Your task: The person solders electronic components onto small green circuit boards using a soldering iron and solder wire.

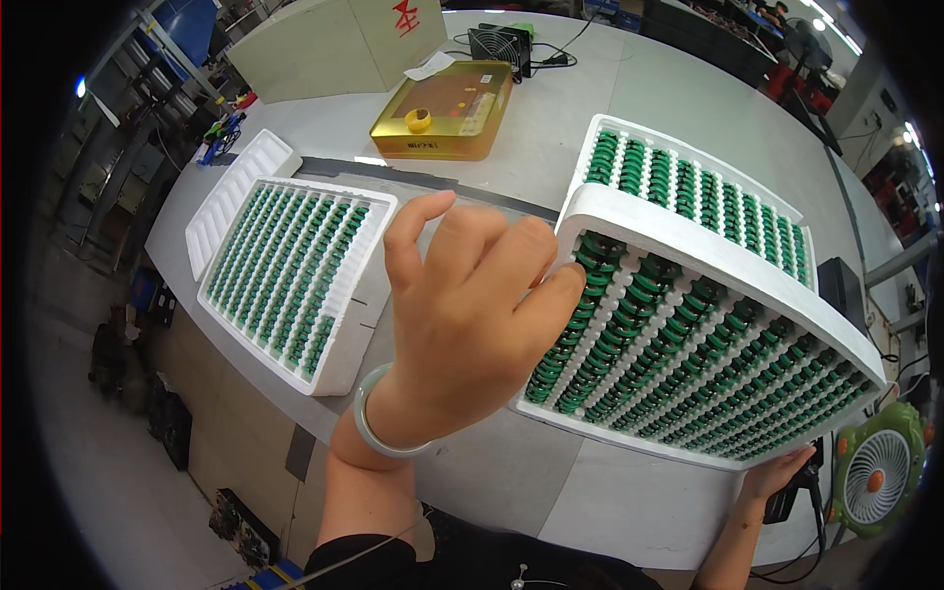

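A white foam tray (678, 228) packed with rows of small green ring-like parts (688, 344) is tilted up, its filled face toward me. My left hand (472, 295), a pale bangle at its wrist, is closed at the tray's upper left edge. One digit lies against the outermost row; the other fingers are bent, their tips mostly hidden, and the little finger sticks out. At the tray's lower right corner is my right hand (777, 474), its fingers closed on the edge and partly hidden. Right behind stands another filled white tray (811, 261).
To the left a filled white tray (339, 364) rests on the grey table, beside a white ridged tray (211, 221). Farther back are a yellow transparent box (433, 143), a black fan (500, 44) and a large beige box (305, 49). A green fan (875, 477) stands at right.
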Demonstrator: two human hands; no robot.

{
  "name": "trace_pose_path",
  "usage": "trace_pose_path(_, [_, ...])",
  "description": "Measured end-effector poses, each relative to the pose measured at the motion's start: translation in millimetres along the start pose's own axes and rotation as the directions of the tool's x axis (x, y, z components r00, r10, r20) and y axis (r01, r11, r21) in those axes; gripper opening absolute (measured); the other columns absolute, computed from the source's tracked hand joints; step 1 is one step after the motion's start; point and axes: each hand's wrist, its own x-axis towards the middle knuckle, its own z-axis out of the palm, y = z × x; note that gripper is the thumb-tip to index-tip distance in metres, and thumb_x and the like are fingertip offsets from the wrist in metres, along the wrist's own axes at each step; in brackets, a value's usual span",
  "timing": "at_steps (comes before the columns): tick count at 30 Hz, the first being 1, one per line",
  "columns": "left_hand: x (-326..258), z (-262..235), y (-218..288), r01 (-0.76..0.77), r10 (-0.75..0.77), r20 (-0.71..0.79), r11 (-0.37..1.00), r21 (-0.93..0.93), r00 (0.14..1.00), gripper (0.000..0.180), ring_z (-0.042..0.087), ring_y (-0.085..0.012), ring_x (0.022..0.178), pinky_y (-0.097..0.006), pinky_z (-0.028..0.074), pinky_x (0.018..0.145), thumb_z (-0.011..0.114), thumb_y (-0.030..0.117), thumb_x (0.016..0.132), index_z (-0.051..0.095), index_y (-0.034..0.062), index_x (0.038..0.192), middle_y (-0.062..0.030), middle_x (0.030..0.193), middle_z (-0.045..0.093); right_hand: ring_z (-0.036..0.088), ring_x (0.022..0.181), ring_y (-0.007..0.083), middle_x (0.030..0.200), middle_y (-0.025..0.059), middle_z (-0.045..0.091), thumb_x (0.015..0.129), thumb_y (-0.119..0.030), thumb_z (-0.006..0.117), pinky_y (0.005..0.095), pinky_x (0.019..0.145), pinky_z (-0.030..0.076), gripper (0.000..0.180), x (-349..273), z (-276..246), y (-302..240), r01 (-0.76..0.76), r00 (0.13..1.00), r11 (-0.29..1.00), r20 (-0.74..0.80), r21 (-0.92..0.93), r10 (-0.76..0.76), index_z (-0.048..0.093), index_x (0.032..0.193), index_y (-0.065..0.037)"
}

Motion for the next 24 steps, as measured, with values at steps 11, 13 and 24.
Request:
trace_pose_path(11, [0.5, 12.0, -6.6, -0.213, 0.205, -0.108, 0.975, -0.070, 0.973, 0.015, 0.041, -0.0134, 0.064, -0.033, 0.032, 0.073, 0.070, 0.011, 0.052, 0.061, 0.0113, 0.063, 0.0043, 0.060, 0.044, 0.040, 0.111, 0.0165, 0.124, 0.0064, 0.040, 0.093, -0.042, 0.021, 0.0306, 0.096, 0.028, 0.051, 6.5, -16.7, 4.8, 0.023, 0.990, 1.000, 0.140, 0.006, -0.023, 0.033, 0.126, -0.004])
trace_pose_path(13, [0.9, 15.3, -6.1, -0.226, 0.214, -0.129, 0.970, -0.091, 0.968, 0.015, 0.041, -0.0134, 0.063, -0.033, 0.032, 0.071, 0.070, 0.011, 0.051, 0.061, 0.0110, 0.063, 0.0042, 0.059, 0.043, 0.040, 0.111, 0.0168, 0.124, 0.0062, 0.041, 0.093, -0.042, 0.021, 0.0309, 0.096, 0.028, 0.051, 5.9, -12.9, 4.9, 0.007, 0.997, 0.999, 0.077, 0.049, -0.010, 0.034, 0.125, -0.004])
trace_pose_path(24, [5.6, -13.9, -19.1, 0.011, 0.003, 0.055, 0.968, -0.252, 0.998, 0.021, 0.040, -0.0163, 0.064, -0.030, 0.030, 0.059, 0.073, 0.009, 0.042, 0.064, 0.0108, 0.061, 0.0024, 0.057, 0.042, 0.041, 0.111, 0.0169, 0.123, 0.0069, 0.042, 0.093, -0.042, 0.022, 0.0307, 0.095, 0.029, 0.051, 4.5, -13.4, 2.5, 0.007, 0.997, 1.000, 0.071, 0.007, -0.008, 0.034, 0.125, -0.005])
